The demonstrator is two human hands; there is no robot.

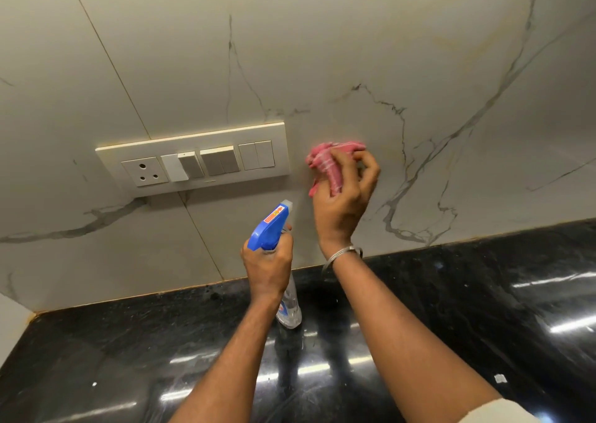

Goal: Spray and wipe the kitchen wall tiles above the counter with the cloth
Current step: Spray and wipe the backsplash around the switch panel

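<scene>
The pink cloth (333,161) is being bunched and pressed against the marble-look wall tiles (354,51) by the right hand (343,196) — just beside the switch panel (193,158). The spray bottle (274,232) is being gripped by the left hand (267,264), above the black counter (451,309).
</scene>
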